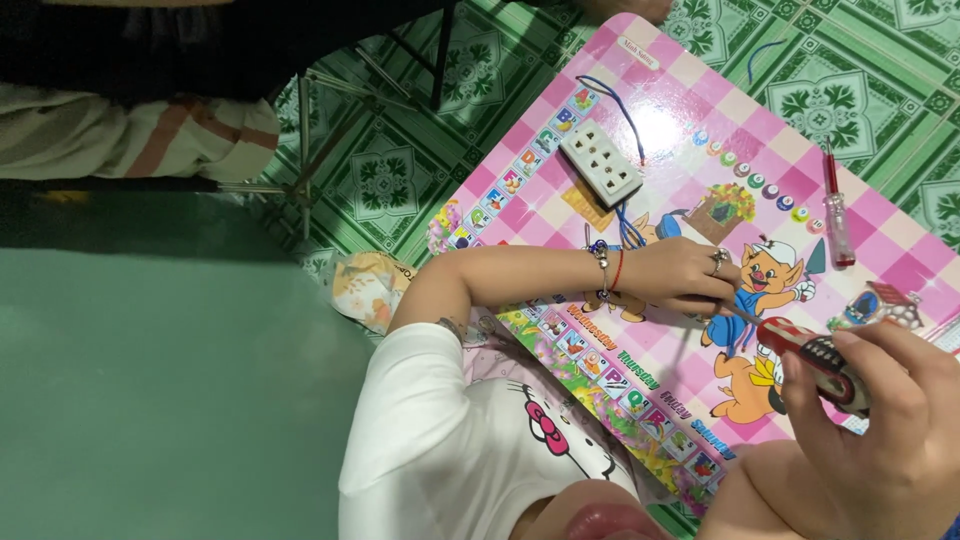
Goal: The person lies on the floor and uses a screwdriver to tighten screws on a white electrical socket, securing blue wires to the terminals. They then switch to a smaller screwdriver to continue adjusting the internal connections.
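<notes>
**Both hands meet at a screwdriver tip over the pink table**

The pink checked table [890, 265], printed with cartoon pigs and letters, stands on a green patterned floor [380, 170] and carries everything within reach.

Beyond the left hand lies a white socket strip [600, 162] with blue wires [628, 228] trailing from it towards the wrist. It is set flat and close, where it is easy to get at. Beyond the right hand rests a second screwdriver [836, 215] with a red and clear handle, well apart from both hands.

The right hand [885, 440] is clenched around the red and black handle of a screwdriver [815, 360]. The tool sits low and near the body, its thin blade pointing across to the left hand, probably so that the tip can be steered finely.

The left hand [690, 275], with bracelets at the wrist, rests on the table with its fingers curled tight at the blade's tip. They seem to pinch something small, but it is hidden.
</notes>
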